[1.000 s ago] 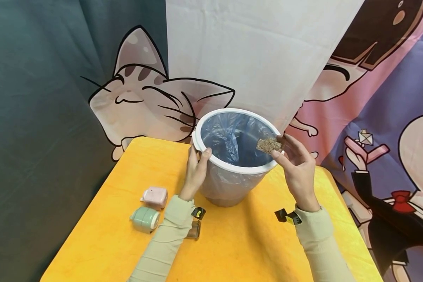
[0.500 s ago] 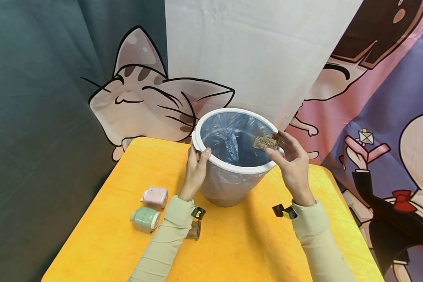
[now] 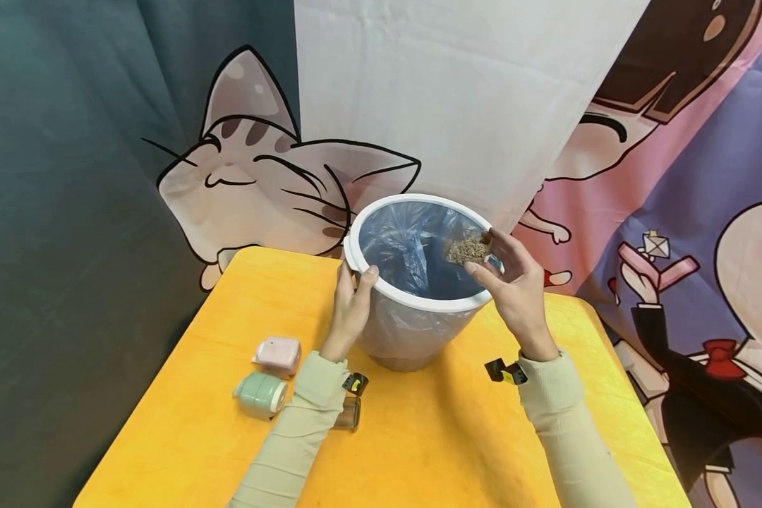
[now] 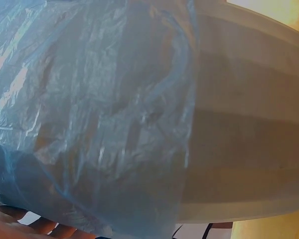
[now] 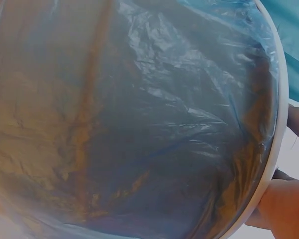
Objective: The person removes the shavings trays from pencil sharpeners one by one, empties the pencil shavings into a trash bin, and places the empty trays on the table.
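A white-rimmed trash can (image 3: 394,346) lined with a translucent bluish plastic bag stands on the table. My left hand (image 3: 351,310) grips its near-left rim, thumb on the edge and fingers against the outer side. In the left wrist view, fingers (image 4: 20,224) show at the lower left, beside the bag-covered wall. My right hand (image 3: 514,289) pinches a small clear packet or case of brownish-green bits (image 3: 466,250) between thumb and fingers, over the right part of the opening. In the right wrist view the can's bagged side fills most of the frame and the packet is hidden.
A pink container (image 3: 279,355) and a green jar-like container (image 3: 260,395) lie on the yellow table (image 3: 419,451), left of my left forearm. A brown see-through container (image 3: 349,413) is partly hidden under that forearm. Printed curtains (image 3: 470,92) hang close behind the table.
My right hand has moved left and slightly up with the packet, farther over the can's opening. My left hand stays on the rim.
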A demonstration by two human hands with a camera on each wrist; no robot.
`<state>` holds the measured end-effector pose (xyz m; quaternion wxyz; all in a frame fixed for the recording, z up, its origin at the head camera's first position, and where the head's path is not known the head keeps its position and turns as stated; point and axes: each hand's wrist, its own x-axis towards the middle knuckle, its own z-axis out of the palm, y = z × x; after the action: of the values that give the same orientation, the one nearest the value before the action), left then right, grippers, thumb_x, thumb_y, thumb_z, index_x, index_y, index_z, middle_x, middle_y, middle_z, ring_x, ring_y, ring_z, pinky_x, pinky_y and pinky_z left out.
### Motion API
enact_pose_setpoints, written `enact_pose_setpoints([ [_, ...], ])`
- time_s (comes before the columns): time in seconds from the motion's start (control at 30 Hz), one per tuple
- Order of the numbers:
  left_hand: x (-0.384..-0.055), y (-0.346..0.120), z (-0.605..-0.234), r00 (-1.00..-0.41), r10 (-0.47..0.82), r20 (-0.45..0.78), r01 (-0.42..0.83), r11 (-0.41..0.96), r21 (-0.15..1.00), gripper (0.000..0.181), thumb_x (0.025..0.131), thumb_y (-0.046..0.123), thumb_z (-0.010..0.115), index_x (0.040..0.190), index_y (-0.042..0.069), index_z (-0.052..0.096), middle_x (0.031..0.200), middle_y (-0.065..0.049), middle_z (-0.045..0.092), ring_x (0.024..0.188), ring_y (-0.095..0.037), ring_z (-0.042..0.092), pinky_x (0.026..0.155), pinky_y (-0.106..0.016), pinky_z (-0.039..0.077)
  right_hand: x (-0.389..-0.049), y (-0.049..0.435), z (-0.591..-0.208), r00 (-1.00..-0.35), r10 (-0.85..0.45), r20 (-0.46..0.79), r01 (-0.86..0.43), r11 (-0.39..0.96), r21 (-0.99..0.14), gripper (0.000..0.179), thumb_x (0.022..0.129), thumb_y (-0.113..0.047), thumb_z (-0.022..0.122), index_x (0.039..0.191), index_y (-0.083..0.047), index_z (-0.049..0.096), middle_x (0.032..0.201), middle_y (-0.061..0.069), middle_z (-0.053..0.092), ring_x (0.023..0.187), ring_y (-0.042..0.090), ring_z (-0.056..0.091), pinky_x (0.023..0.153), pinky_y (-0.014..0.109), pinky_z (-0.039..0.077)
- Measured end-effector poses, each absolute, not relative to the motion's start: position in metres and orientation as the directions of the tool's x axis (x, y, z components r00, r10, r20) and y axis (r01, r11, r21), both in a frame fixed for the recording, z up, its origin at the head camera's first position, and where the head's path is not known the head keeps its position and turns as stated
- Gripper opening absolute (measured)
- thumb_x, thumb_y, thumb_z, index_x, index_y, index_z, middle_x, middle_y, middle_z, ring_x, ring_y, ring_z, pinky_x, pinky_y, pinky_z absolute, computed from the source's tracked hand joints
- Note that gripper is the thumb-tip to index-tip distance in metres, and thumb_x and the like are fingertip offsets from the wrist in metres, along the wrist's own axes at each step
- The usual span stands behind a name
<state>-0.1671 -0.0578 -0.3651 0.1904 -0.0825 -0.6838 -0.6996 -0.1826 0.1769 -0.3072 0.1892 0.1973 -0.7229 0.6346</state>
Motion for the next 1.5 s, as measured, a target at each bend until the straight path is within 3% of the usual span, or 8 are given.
enact_pose_setpoints([
  [0.33, -0.167, -0.059, -0.365, -0.924, -0.145, 0.354, 0.356, 0.009, 0.934, 0.066, 0.093, 0.024, 0.049, 0.148, 0.011, 0.016, 0.143, -0.016, 0.027, 0.129, -0.022, 0.031, 0.109, -0.034, 0.022, -0.189, 0.169, -0.304, -0.834, -0.083, 0.546, -0.551, 0.178, -0.815, 0.064, 0.073, 0.009, 0.070, 0.132, -0.006, 0.047, 0.125, 0.023, 0.048, 0.107, 0.025, 0.050, 0.082, 0.023, 0.047],
  [0.6, -0.168, -0.060, -0.366, -0.930, -0.111, 0.349, 0.355, -0.036, 0.934, 0.065, 0.093, 0.023, 0.049, 0.147, 0.011, 0.016, 0.144, -0.015, 0.025, 0.131, -0.024, 0.030, 0.109, -0.033, 0.023, -0.193, 0.166, -0.302, -0.829, -0.108, 0.549, -0.559, 0.221, -0.799, 0.067, 0.074, 0.010, 0.068, 0.134, -0.005, 0.044, 0.132, 0.016, 0.047, 0.119, 0.028, 0.046, 0.095, 0.034, 0.043],
  [0.97, -0.167, -0.060, -0.364, -0.926, -0.119, 0.358, 0.363, -0.028, 0.931, 0.066, 0.093, 0.023, 0.049, 0.147, 0.010, 0.015, 0.144, -0.016, 0.024, 0.131, -0.024, 0.029, 0.109, -0.033, 0.022, -0.180, 0.151, -0.285, -0.834, -0.125, 0.537, -0.548, 0.301, -0.781, 0.064, 0.074, 0.017, 0.064, 0.133, 0.009, 0.038, 0.130, 0.027, 0.043, 0.112, 0.035, 0.045, 0.096, 0.041, 0.040],
  [1.13, -0.168, -0.060, -0.365, -0.923, -0.101, 0.372, 0.379, -0.052, 0.924, 0.065, 0.093, 0.022, 0.049, 0.147, 0.009, 0.014, 0.145, -0.017, 0.022, 0.133, -0.027, 0.028, 0.109, -0.034, 0.023, -0.177, 0.149, -0.284, -0.824, -0.137, 0.549, -0.558, 0.360, -0.748, 0.063, 0.075, 0.016, 0.064, 0.133, 0.010, 0.039, 0.130, 0.027, 0.041, 0.117, 0.036, 0.046, 0.097, 0.042, 0.039],
  [1.5, -0.168, -0.060, -0.365, -0.923, -0.121, 0.364, 0.370, -0.028, 0.929, 0.067, 0.093, 0.023, 0.049, 0.148, 0.010, 0.013, 0.148, -0.012, 0.021, 0.133, -0.017, 0.027, 0.110, -0.032, 0.021, -0.178, 0.146, -0.284, -0.772, -0.199, 0.603, -0.625, 0.412, -0.664, 0.065, 0.072, 0.019, 0.064, 0.132, 0.007, 0.042, 0.131, 0.023, 0.042, 0.122, 0.034, 0.043, 0.097, 0.042, 0.039],
])
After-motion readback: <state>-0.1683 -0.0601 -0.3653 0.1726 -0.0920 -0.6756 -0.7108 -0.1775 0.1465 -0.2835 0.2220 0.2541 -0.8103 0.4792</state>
